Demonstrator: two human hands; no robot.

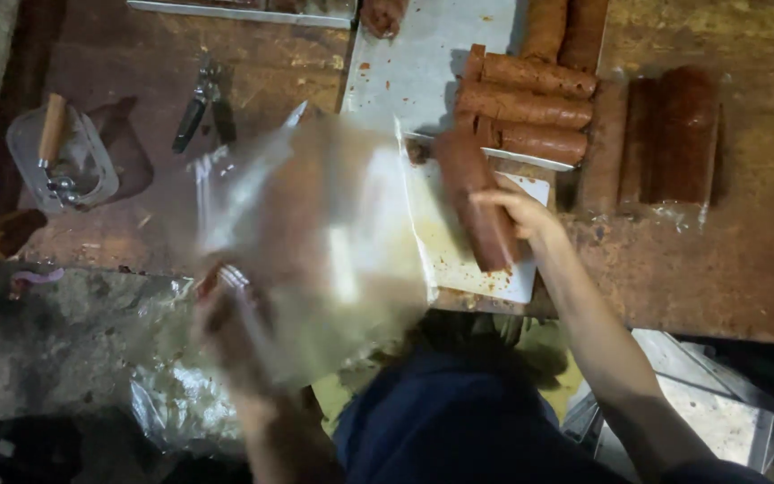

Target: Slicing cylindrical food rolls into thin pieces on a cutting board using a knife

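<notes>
**Sausage in one hand, clear bag in the other**

The right hand (517, 211) is closed around a reddish-brown sausage (477, 211), fingers wrapped over its upper half. The sausage lies tilted, its top end pointing toward 11 o'clock and its lower end toward 5 o'clock, over a white cutting board (512, 278) at the centre of the view.

The left hand (226, 314), at about 8 o'clock from the board, grips the lower corner of a clear plastic bag (315, 224). The bag is blurred and spread wide, and its right edge reaches just beside the sausage. How firmly the fingers pinch it cannot be told through the blur, but the bag is plainly held up by this hand.

At 12 to 1 o'clock a metal tray (414, 72) carries a stack of sausages (530, 108) lying crosswise. At 3 o'clock from them, packed sausages (674, 134) lie upright side by side in clear wrap on the wooden table (727, 260).

At 10 o'clock a pair of pliers (197, 108) lies on the table. Farther out at 9 o'clock stands a clear plastic tub (91, 179) with a wooden-handled tool (52, 130) in it.
</notes>
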